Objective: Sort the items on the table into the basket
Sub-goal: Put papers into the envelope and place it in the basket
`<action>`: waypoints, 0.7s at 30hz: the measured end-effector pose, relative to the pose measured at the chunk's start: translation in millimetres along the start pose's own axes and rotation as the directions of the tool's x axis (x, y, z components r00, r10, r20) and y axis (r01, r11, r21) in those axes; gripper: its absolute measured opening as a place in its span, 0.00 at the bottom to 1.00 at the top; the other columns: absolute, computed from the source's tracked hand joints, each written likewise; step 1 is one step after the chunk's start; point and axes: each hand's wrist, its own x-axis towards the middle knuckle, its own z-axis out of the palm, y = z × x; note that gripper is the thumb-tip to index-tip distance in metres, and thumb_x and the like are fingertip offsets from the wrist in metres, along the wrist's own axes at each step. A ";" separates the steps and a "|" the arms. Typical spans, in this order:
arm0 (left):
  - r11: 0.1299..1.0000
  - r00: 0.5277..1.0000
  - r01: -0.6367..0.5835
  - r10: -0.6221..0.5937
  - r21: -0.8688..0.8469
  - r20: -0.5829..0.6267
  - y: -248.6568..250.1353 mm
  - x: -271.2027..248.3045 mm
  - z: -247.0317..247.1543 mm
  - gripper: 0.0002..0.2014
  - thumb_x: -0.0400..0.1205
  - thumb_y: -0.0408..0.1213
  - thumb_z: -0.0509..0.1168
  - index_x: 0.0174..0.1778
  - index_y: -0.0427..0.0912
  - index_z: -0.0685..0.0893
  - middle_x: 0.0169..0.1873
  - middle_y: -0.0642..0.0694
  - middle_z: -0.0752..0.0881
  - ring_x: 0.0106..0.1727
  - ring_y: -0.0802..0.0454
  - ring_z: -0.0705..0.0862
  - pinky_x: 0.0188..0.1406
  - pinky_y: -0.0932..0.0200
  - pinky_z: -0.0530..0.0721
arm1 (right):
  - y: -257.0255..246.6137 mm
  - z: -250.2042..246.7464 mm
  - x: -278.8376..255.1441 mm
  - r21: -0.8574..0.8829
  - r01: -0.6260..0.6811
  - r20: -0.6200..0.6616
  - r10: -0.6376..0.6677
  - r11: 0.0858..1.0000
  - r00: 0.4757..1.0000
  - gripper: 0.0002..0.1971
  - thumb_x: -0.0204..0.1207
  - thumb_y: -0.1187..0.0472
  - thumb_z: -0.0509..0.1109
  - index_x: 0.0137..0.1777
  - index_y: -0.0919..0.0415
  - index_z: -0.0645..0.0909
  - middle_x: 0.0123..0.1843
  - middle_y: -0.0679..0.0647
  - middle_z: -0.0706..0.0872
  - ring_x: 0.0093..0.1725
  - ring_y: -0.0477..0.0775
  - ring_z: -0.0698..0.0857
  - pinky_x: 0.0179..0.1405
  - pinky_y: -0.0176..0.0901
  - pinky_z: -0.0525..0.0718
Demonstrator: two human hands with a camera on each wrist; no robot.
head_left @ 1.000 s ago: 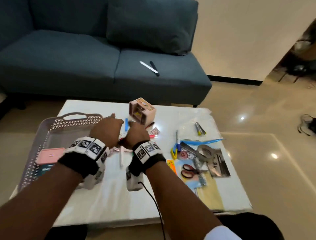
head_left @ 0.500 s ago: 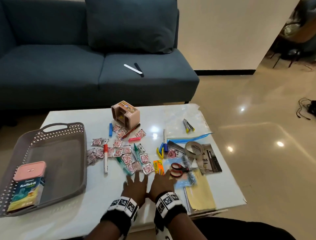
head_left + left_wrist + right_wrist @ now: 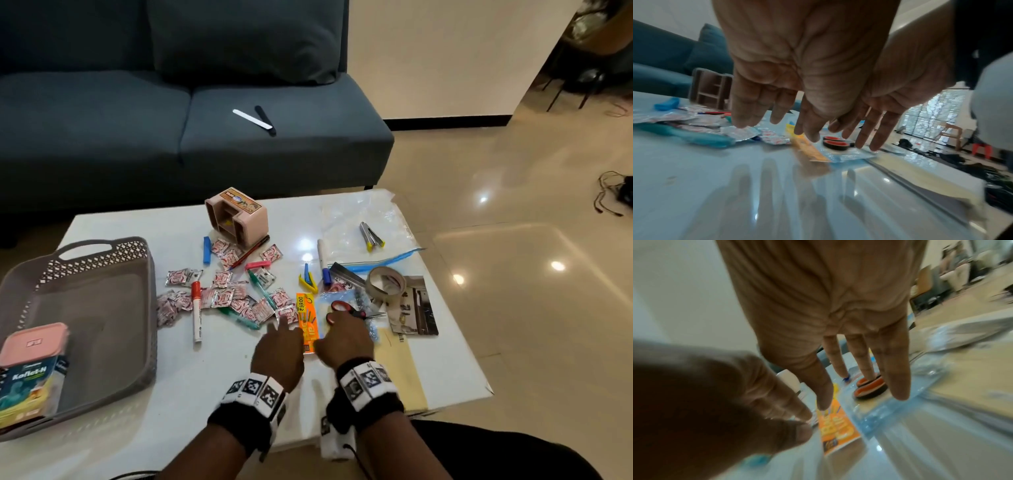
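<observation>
right grip (image 3: pixel 838 331): my palm's facing down, fingers (image 3: pixel 898 369) straight and spread, holding nothing
scissors (image 3: pixel 869 387): red-and-black handle loops lying flat, one of my fingertips looks like it's right on the top loop
orange packet (image 3: pixel 836 423): flat on the worktop (image 3: pixel 931 447) just under my thumb tip
left grip (image 3: pixel 715 394): blurry, crowding in bottom left, fingertips down near the packet's edge
clear plastic bag (image 3: pixel 879 412): bluish, under the scissors

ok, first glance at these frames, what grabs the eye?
The clutter mid-table: foil sachets, markers and red-handled scissors strewn over the white table. Both hands, left hand and right hand, hover open and side by side at its near edge. Left, the grey basket holds a pink-lidded box.
</observation>
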 end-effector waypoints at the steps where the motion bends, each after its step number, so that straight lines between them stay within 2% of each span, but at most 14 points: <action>1: 0.997 0.997 -0.079 0.079 -0.005 -0.026 10.2 -4.7 2.3 0.17 0.84 0.37 0.58 0.69 0.47 0.76 0.75 0.41 0.70 0.76 0.39 0.70 0.65 0.47 0.79 | 13.5 -10.5 -0.6 0.005 -0.076 -0.061 0.077 0.997 0.995 0.19 0.65 0.56 0.74 0.58 0.55 0.82 0.58 0.55 0.87 0.61 0.60 0.85 0.57 0.44 0.83; 3: 0.974 0.975 -0.220 0.220 -0.061 -0.011 32.9 -17.1 6.1 0.16 0.83 0.35 0.58 0.66 0.45 0.79 0.67 0.43 0.78 0.70 0.41 0.76 0.63 0.47 0.79 | 41.9 -28.4 -3.3 -0.045 -0.273 -0.112 0.267 0.961 0.957 0.21 0.65 0.57 0.73 0.59 0.58 0.81 0.61 0.59 0.85 0.63 0.63 0.83 0.58 0.47 0.83; 6: 0.914 0.912 -0.382 0.397 -0.139 0.104 64.4 -33.3 16.5 0.17 0.85 0.37 0.61 0.70 0.44 0.78 0.65 0.42 0.81 0.67 0.39 0.77 0.62 0.44 0.80 | 76.7 -37.2 -8.4 -0.088 -0.505 -0.088 0.498 0.859 0.863 0.29 0.65 0.54 0.75 0.64 0.61 0.73 0.67 0.65 0.75 0.66 0.67 0.75 0.61 0.54 0.81; 8: 0.884 0.868 -0.458 0.468 -0.100 0.165 77.7 -38.8 26.5 0.17 0.84 0.40 0.63 0.69 0.41 0.77 0.66 0.39 0.78 0.66 0.35 0.76 0.57 0.40 0.82 | 91.6 -33.6 -10.8 -0.106 -0.532 -0.065 0.528 0.840 0.847 0.35 0.63 0.49 0.79 0.66 0.62 0.68 0.69 0.65 0.69 0.68 0.68 0.72 0.61 0.58 0.80; 10: 0.867 0.852 -0.498 0.488 0.008 0.189 83.9 -40.6 34.5 0.17 0.84 0.41 0.63 0.66 0.35 0.77 0.68 0.35 0.74 0.65 0.32 0.73 0.54 0.39 0.80 | 100.9 -28.9 -13.3 -0.121 -0.507 -0.057 0.504 0.853 0.862 0.40 0.61 0.46 0.81 0.66 0.64 0.67 0.69 0.65 0.69 0.68 0.69 0.73 0.60 0.57 0.80; 14: 0.858 0.850 -0.506 0.479 0.088 0.220 86.1 -43.2 35.5 0.22 0.85 0.44 0.62 0.68 0.30 0.75 0.79 0.33 0.65 0.69 0.32 0.69 0.58 0.38 0.77 | 107.0 -29.0 -19.0 0.015 -0.526 -0.018 0.527 0.850 0.850 0.41 0.61 0.51 0.83 0.66 0.68 0.65 0.67 0.66 0.78 0.65 0.67 0.81 0.59 0.53 0.82; 16: 0.864 0.848 -0.499 0.471 0.071 0.243 84.3 -42.9 36.2 0.25 0.84 0.45 0.64 0.69 0.29 0.75 0.81 0.35 0.62 0.71 0.33 0.68 0.60 0.38 0.76 | 108.4 -33.3 -22.3 0.028 -0.524 0.016 0.524 0.851 0.851 0.40 0.57 0.50 0.84 0.65 0.68 0.70 0.64 0.62 0.82 0.62 0.63 0.84 0.57 0.49 0.85; 19: 0.895 0.860 -0.446 0.424 0.017 0.284 79.6 -44.4 32.9 0.31 0.84 0.57 0.59 0.68 0.30 0.75 0.77 0.35 0.66 0.69 0.33 0.70 0.60 0.37 0.77 | 109.2 -39.3 -27.9 0.069 -0.545 0.111 0.537 0.835 0.836 0.33 0.58 0.47 0.83 0.60 0.63 0.80 0.58 0.58 0.86 0.58 0.58 0.86 0.51 0.44 0.85; 21: 0.938 0.892 -0.337 0.347 -0.085 0.289 73.6 -45.8 27.8 0.34 0.82 0.63 0.59 0.70 0.36 0.74 0.70 0.33 0.72 0.66 0.32 0.76 0.61 0.39 0.79 | 109.4 -40.7 -33.1 0.133 -0.567 0.147 0.549 0.813 0.823 0.30 0.61 0.47 0.82 0.59 0.64 0.81 0.52 0.58 0.86 0.54 0.58 0.86 0.48 0.43 0.83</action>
